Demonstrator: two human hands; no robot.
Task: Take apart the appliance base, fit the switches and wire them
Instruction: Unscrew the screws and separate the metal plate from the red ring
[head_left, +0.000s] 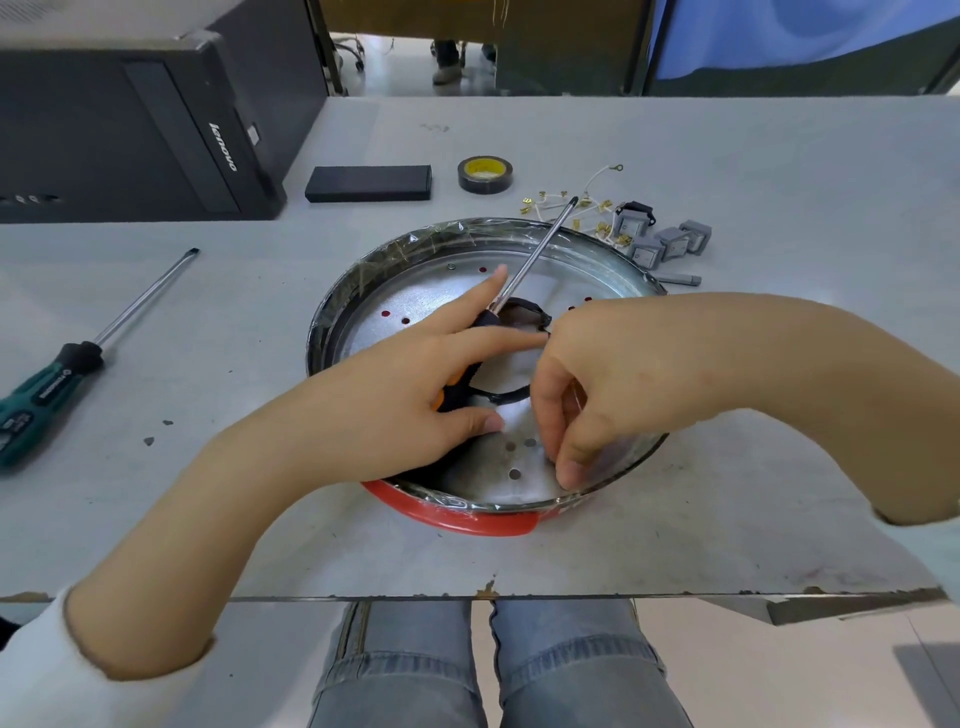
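Grey and scuffed, the workbench (727, 545) carries the round appliance base (467, 514), set near its front edge. A screwdriver (530, 260) is gripped in the left hand (415, 400), shaft pointing away, while something small, too hidden to name, is pinched by the right hand (587, 395) inside the pan. Disassembly seems underway; the switches (660, 239) and loose wires (582, 208) lie unfitted behind. A steady reach for them is needed next.

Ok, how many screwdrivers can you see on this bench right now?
2. A green-handled screwdriver lies on the table at the left, untouched. An orange-and-black screwdriver is held in the left hand over the appliance base, tip pointing away. The hands may hide others.
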